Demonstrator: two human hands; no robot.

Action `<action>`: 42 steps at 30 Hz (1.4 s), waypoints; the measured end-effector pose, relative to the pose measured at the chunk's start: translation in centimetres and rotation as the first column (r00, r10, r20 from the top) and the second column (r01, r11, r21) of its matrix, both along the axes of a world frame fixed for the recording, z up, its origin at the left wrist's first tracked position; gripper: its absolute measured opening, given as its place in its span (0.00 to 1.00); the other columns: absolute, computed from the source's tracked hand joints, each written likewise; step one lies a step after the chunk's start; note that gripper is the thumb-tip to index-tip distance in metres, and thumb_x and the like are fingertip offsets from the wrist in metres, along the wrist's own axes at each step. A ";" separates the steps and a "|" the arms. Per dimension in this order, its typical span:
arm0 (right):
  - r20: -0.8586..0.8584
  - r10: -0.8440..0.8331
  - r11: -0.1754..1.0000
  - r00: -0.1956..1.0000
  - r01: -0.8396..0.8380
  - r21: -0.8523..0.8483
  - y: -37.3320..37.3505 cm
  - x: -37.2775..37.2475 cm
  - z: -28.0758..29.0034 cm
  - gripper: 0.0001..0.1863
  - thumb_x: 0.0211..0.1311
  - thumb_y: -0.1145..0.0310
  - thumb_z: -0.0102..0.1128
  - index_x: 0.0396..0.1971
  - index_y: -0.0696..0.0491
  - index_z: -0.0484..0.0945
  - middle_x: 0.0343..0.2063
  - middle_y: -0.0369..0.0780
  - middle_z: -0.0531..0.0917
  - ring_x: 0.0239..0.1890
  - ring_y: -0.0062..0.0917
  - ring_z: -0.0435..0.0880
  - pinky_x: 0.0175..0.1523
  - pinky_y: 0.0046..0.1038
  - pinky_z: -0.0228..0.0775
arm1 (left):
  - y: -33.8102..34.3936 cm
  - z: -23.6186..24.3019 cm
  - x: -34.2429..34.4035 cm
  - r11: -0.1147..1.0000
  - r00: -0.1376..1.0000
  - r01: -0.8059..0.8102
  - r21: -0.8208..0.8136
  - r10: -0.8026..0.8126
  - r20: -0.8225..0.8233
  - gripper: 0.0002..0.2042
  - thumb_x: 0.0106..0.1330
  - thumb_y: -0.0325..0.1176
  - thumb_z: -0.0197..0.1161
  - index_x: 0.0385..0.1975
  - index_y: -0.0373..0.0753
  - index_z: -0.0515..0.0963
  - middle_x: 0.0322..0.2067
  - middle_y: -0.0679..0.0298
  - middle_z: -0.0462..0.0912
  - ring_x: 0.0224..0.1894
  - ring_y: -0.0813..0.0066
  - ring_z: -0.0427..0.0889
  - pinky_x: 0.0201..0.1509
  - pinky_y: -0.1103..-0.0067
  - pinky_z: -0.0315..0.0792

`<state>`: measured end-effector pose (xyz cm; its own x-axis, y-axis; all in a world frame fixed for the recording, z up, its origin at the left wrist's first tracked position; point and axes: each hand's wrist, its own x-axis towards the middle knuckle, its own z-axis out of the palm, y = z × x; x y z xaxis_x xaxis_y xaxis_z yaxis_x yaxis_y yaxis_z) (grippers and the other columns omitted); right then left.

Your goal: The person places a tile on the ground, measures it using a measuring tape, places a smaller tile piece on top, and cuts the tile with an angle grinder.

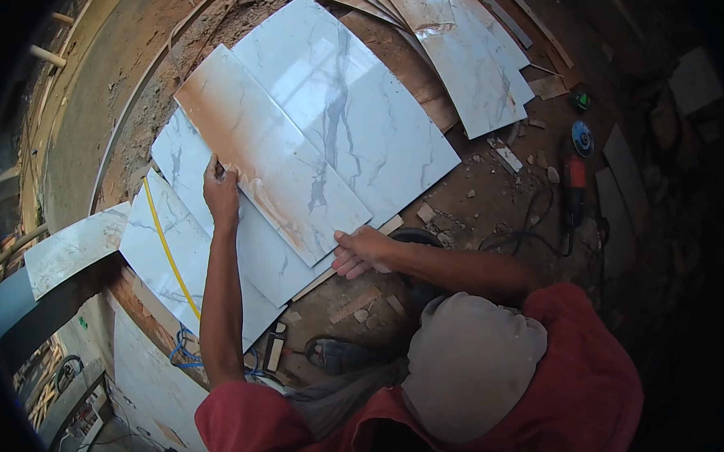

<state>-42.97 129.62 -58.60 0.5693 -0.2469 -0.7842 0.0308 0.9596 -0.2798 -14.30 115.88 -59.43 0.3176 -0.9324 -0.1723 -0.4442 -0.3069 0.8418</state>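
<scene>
My left hand point(221, 188) grips the left long edge of a white marble-look tile point(285, 164) with a broad rusty-brown stain. My right hand point(362, 250) holds the same tile at its lower right corner, thumb near the top and fingers curled by the edge. The tile lies over larger veined white tiles point(382, 135), overlapping one another. A yellow strip point(166, 236), perhaps a measuring tape, crosses the tile left of my left forearm.
More tiles point(485, 72) lie at upper right. A red angle grinder point(574, 186) with a blue disc, a small green object point(580, 100) and rubble sit on the dirt at right. A grey power tool point(340, 354) and blue cord point(187, 350) are near my body.
</scene>
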 end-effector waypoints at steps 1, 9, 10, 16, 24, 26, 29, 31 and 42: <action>-0.004 -0.004 1.000 1.000 0.004 0.005 0.1 -0.1 -0.1 0.28 0.74 0.51 0.46 0.42 0.68 0.71 0.38 0.54 0.82 0.36 0.39 0.85 0.40 0.37 0.82 | 0.0 0.4 -0.2 1.000 1.000 0.017 0.021 -0.017 0.024 0.31 0.64 0.31 0.59 0.66 0.26 0.59 0.61 0.46 0.70 0.62 0.62 0.72 0.64 0.74 0.66; -0.056 0.118 0.986 0.991 -0.124 -0.111 -0.2 -0.6 -0.7 0.30 0.73 0.46 0.42 0.38 0.63 0.74 0.32 0.49 0.84 0.30 0.33 0.85 0.34 0.32 0.81 | 0.8 0.4 -0.7 0.999 0.983 0.042 -0.028 -0.037 0.178 0.29 0.65 0.37 0.61 0.65 0.32 0.65 0.60 0.51 0.72 0.57 0.63 0.75 0.63 0.75 0.66; -0.054 0.121 0.986 0.991 -0.127 -0.111 -0.1 -0.6 -0.8 0.30 0.73 0.46 0.42 0.38 0.63 0.74 0.32 0.49 0.84 0.30 0.33 0.85 0.34 0.32 0.81 | 0.8 0.3 -0.5 0.998 0.979 0.057 -0.034 -0.050 0.196 0.29 0.66 0.37 0.60 0.65 0.32 0.65 0.60 0.52 0.72 0.57 0.63 0.75 0.63 0.75 0.66; -0.127 -0.131 0.981 0.983 0.110 -0.163 1.3 -0.8 -0.8 0.26 0.73 0.50 0.45 0.35 0.62 0.74 0.27 0.45 0.83 0.25 0.29 0.83 0.29 0.28 0.78 | 0.8 0.2 -0.8 0.997 0.975 0.068 -0.037 -0.058 0.212 0.28 0.67 0.39 0.60 0.64 0.32 0.66 0.61 0.53 0.71 0.57 0.63 0.75 0.62 0.75 0.66; -0.178 -0.253 0.953 0.951 0.213 -0.215 1.9 -0.6 -0.7 0.25 0.74 0.52 0.46 0.39 0.63 0.74 0.32 0.45 0.83 0.29 0.26 0.83 0.35 0.27 0.79 | 1.0 0.4 -0.8 0.997 0.983 0.072 -0.021 -0.067 0.174 0.29 0.69 0.38 0.60 0.66 0.33 0.63 0.64 0.55 0.69 0.63 0.65 0.70 0.67 0.75 0.62; -0.192 -0.256 0.952 0.947 0.213 -0.220 2.0 -0.5 -0.9 0.24 0.74 0.52 0.46 0.39 0.63 0.74 0.31 0.45 0.83 0.29 0.26 0.83 0.36 0.27 0.79 | 1.1 0.4 -0.8 0.997 0.984 0.068 -0.026 -0.063 0.166 0.29 0.69 0.39 0.60 0.66 0.33 0.63 0.64 0.55 0.68 0.64 0.65 0.69 0.68 0.75 0.61; -0.212 -0.267 0.949 0.940 0.219 -0.227 2.0 -0.4 -0.9 0.24 0.73 0.53 0.46 0.38 0.63 0.74 0.31 0.45 0.83 0.29 0.26 0.83 0.36 0.27 0.79 | 1.1 0.5 -0.8 0.998 0.987 0.069 0.005 -0.069 0.145 0.29 0.69 0.39 0.60 0.67 0.33 0.63 0.65 0.55 0.67 0.64 0.65 0.69 0.68 0.75 0.61; -0.216 -0.275 0.947 0.937 0.225 -0.227 2.0 -0.3 -0.9 0.23 0.73 0.53 0.46 0.38 0.63 0.74 0.31 0.45 0.83 0.29 0.26 0.83 0.37 0.27 0.78 | 1.1 0.4 -0.7 0.997 0.985 0.077 -0.010 -0.075 0.153 0.29 0.69 0.39 0.60 0.67 0.33 0.62 0.65 0.55 0.67 0.64 0.65 0.69 0.68 0.75 0.60; -0.241 -0.304 0.945 0.922 0.259 -0.201 2.0 0.0 -1.1 0.23 0.73 0.53 0.46 0.36 0.62 0.74 0.30 0.45 0.84 0.29 0.27 0.83 0.37 0.27 0.79 | 1.1 0.0 -0.4 0.995 0.983 0.084 -0.055 -0.074 0.165 0.28 0.67 0.40 0.59 0.65 0.33 0.65 0.66 0.53 0.67 0.66 0.61 0.68 0.68 0.74 0.62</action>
